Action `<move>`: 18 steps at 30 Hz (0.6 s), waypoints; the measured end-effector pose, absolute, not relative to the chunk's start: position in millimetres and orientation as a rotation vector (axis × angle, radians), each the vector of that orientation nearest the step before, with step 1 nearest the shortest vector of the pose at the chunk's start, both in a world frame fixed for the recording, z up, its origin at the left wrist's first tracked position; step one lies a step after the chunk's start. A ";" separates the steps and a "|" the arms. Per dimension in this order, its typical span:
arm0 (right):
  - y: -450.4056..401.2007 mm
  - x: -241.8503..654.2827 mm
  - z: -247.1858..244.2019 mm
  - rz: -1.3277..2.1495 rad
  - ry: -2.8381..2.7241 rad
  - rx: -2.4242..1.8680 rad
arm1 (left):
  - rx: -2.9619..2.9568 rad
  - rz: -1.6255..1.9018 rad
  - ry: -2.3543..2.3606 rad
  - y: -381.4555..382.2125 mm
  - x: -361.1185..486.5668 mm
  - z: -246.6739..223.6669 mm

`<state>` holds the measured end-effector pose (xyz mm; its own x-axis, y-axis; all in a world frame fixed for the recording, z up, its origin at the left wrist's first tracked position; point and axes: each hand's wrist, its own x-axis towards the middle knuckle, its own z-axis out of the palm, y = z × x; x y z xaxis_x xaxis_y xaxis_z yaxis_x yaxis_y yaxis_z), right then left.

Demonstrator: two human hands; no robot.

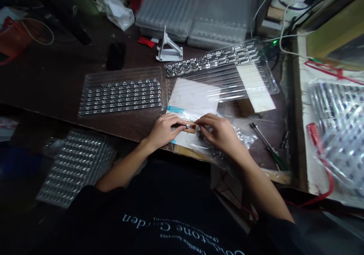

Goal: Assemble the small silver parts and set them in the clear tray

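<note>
My hands meet low in the middle of the view, above a white paper sheet [193, 99]. My left hand [162, 132] pinches a small metal part [187, 126] at its fingertips. My right hand [218, 133] grips a narrow tan strip [193, 128] that runs against that part. A crumpled clear plastic bag [240, 137] lies under and beyond my right hand. A strip of blue tape [174, 109] marks the paper's left edge. My fingers hide part of the strip.
Clear blister trays of metal parts [121, 97] [213, 60] lie on the dark workbench [57, 69], with another tray [76, 168] at lower left. Right of my hands lies a green-handled screwdriver [267, 145]. Also present are a white stand [169, 48], a black phone [116, 56], stacked trays [193, 12], and a bagged tray [338, 133].
</note>
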<state>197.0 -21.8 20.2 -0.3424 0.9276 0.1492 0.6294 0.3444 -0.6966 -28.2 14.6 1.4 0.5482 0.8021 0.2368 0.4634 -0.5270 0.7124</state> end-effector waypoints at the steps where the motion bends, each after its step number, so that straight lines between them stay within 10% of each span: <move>1: -21.7 196.2 18.9 0.725 -2.090 -1.370 | 2.209 0.745 1.010 14.3 -28.5 0.6; 18: -25.8 168.8 18.0 0.559 -2.418 -1.397 | 2.248 0.685 1.293 6.3 -39.8 -0.5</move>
